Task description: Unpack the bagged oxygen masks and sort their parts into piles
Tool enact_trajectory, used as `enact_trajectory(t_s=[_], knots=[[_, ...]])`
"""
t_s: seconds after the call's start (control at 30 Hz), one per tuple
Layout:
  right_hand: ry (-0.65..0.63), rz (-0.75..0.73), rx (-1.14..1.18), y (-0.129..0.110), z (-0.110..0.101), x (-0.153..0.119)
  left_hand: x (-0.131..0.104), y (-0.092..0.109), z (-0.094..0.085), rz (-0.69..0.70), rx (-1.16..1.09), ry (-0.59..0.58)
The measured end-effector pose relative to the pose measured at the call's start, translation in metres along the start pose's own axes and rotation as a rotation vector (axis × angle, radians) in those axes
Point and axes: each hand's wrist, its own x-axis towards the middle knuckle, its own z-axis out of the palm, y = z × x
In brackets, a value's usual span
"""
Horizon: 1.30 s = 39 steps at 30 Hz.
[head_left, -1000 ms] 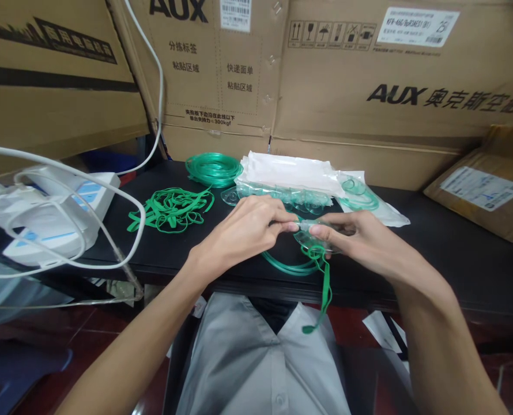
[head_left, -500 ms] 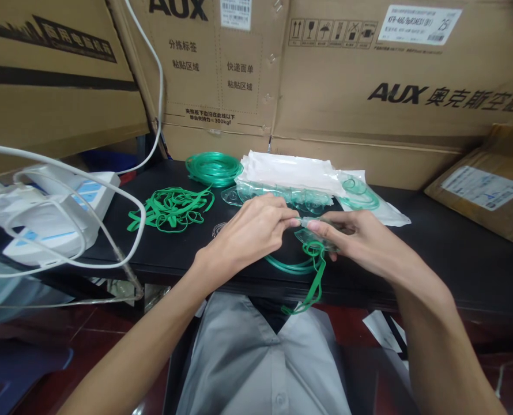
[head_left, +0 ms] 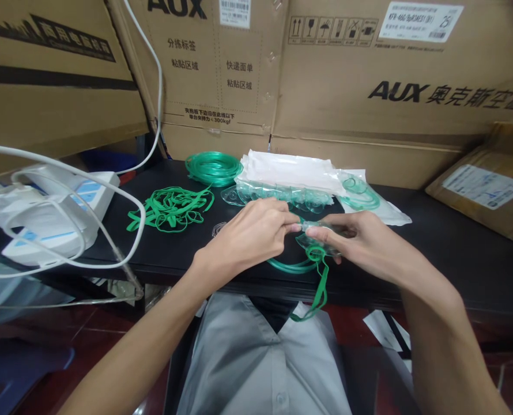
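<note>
My right hand (head_left: 355, 235) is closed on a clear green oxygen mask (head_left: 325, 246), its thumb on the pale connector (head_left: 309, 226). A green elastic strap (head_left: 320, 291) dangles from the mask over the table's front edge. At the connector's left end, my left hand (head_left: 263, 227) pinches green tubing (head_left: 300, 221), mostly hidden by the fingers. A loop of the green tubing (head_left: 293, 267) lies on the black table below the hands. Just behind my left hand rests a row of clear masks (head_left: 293, 199) with white packets (head_left: 291, 170) on top.
A heap of green straps (head_left: 170, 208) and a tubing coil (head_left: 213, 168) lie left of centre. Thin metal pieces (head_left: 217, 229) sit near my left wrist. White devices with cables (head_left: 87, 202) stand at the left. A bagged mask (head_left: 371, 199) and carton (head_left: 481, 178) are right; big cartons (head_left: 325, 104) stand behind.
Both hands and the mask connector have shifted slightly right and down. The hanging strap has swung a little to the right. The things on the table stay put.
</note>
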Motion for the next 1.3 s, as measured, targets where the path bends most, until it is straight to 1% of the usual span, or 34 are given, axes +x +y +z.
enact_trajectory(t_s=[0.13, 0.27, 0.37, 0.5, 0.7, 0.87, 1.03, 1.17, 1.23, 1.3], knots=[[-0.006, -0.007, -0.013, -0.002, -0.001, -0.002, 0.0, -0.001, -0.001, 0.008, -0.031, 0.013], [-0.041, -0.049, 0.038, -0.001, -0.006, -0.004, 0.0, -0.002, -0.006, 0.042, -0.12, 0.018], [-0.055, -0.063, 0.08, 0.0, -0.007, -0.004, 0.001, -0.001, -0.007, 0.036, -0.159, 0.047], [-0.024, -0.059, 0.102, -0.002, -0.006, -0.003, 0.0, 0.0, -0.002, 0.023, -0.131, 0.105], [0.0, -0.063, 0.071, -0.004, -0.002, -0.002, -0.001, -0.002, 0.003, 0.032, -0.09, 0.127], [0.054, -0.061, -0.058, -0.004, 0.001, -0.002, -0.001, -0.003, 0.002, -0.008, -0.107, 0.114], [0.188, -0.11, -0.232, -0.005, 0.006, -0.003, -0.001, -0.004, 0.001, -0.036, -0.102, 0.081], [0.289, -0.177, -0.392, -0.005, 0.01, -0.004, -0.001, -0.004, 0.001, -0.055, -0.075, 0.054], [0.291, -0.195, -0.42, -0.005, 0.011, -0.004, 0.0, -0.005, 0.003, -0.056, -0.082, 0.056], [0.286, -0.182, -0.413, -0.005, 0.01, -0.004, 0.0, -0.005, 0.004, -0.048, -0.095, 0.067]])
